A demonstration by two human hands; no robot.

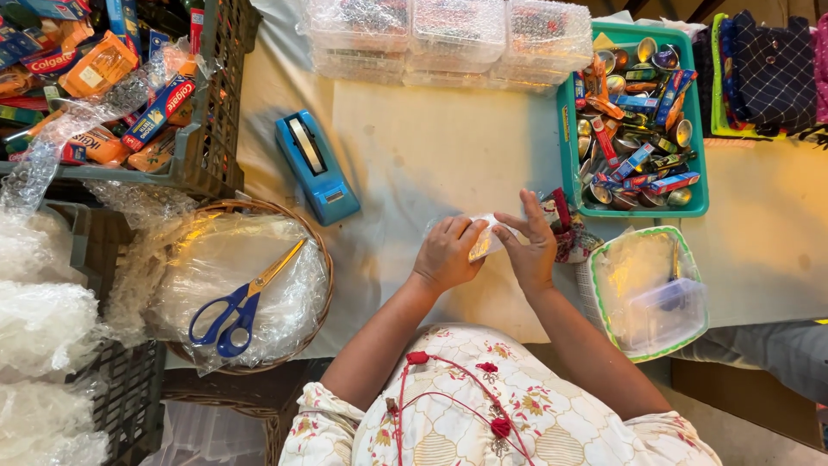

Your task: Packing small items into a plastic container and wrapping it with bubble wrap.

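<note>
Mid surface (pixel 431 147), near front edge: left hand (pixel 446 255) and right hand (pixel 530 246) both pinch small clear packet (pixel 485 242), grips clamped on it.

A grey crate (pixel 211 129) at the upper left is heaped with flat cartons (pixel 155 112) in red, blue and orange, several under clear wrap. Along the top edge stand stacked clear plastic boxes (pixel 448 39) with dark contents (too blurred to tell apart). A teal tray (pixel 569 164) at the upper right holds small red-and-blue cartons (pixel 634 164) among round silver tins (pixel 681 131). Between the left hand (pixel 447 252) and right hand (pixel 530 246) sits a small clear packet (pixel 485 242), pinched by both. A clear lidded tub (pixel 664 315) lies in the white basket at the right.
</note>
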